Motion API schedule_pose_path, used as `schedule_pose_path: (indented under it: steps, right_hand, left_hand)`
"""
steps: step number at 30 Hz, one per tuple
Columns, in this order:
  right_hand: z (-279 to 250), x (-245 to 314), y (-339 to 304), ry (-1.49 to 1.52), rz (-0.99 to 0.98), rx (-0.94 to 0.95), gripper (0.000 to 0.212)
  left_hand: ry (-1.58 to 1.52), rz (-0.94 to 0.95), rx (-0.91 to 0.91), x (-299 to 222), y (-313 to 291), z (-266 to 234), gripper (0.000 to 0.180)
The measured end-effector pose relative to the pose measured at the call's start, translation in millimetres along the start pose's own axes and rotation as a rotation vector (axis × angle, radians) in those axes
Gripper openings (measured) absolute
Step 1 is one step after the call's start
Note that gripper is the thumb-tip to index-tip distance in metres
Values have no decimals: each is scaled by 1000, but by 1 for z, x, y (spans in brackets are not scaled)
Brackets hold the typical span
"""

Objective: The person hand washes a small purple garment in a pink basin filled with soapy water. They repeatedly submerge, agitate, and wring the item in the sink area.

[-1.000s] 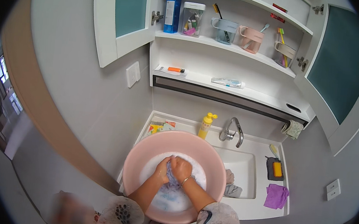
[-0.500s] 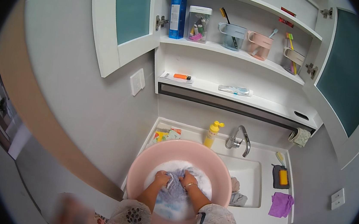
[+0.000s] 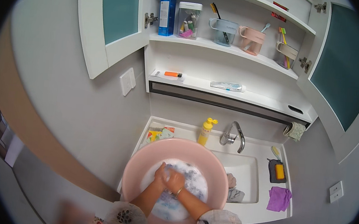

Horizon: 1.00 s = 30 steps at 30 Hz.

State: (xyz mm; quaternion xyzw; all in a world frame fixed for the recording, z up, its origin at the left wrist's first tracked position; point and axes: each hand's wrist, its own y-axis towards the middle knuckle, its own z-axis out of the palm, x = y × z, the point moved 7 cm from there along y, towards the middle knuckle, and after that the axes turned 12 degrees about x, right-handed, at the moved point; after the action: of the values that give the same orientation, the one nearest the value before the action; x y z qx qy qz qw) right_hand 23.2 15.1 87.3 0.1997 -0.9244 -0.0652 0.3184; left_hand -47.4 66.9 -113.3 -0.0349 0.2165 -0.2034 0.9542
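A large pink basin (image 3: 133,181) of foamy water stands in front of me on the counter. Inside it a blue-grey cloth (image 3: 190,183) lies mostly under white suds, showing in patches. My left hand (image 3: 160,176) and my right hand (image 3: 175,181) are pressed together over the left part of the foam. Both are closed, with a bunch of the cloth seemingly between them; the fingers largely hide it. A bracelet (image 3: 178,192) circles my right wrist.
Right of the basin is a sink (image 3: 248,179) with grey and pinkish cloths (image 3: 235,195) and a chrome faucet (image 3: 234,136). A yellow bottle (image 3: 205,132) stands behind the basin. A purple cloth (image 3: 279,199), yellow soap (image 3: 279,171) and brush (image 3: 275,152) lie right. Overhead, an open cabinet (image 3: 160,45) holds cups.
My hands were apart, each gripping spread-out cloth above the suds. Now they have come together toward the left, and the cloth has sunk lower into the foam. The view has shifted slightly.
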Motion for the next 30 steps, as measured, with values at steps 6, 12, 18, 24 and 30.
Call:
schedule_pose_path:
  steps: [6,12,18,24,30]
  right_hand:
    - [-32,-38,19,70,170,-114,32]
    - [0,-35,-1,21,146,73,35]
    - [10,-130,13,624,268,152,46]
    - [15,-105,-15,134,148,673,52]
    - [-18,-38,-34,477,26,134,33]
  left_hand:
    - [145,1,-263,-12,-52,142,47]
    - [235,-131,-423,-8,-44,87,33]
    - [271,59,-353,-18,-35,99,19]
    - [311,418,-312,-76,-33,69,23]
    - [59,215,-128,-37,19,-1,27]
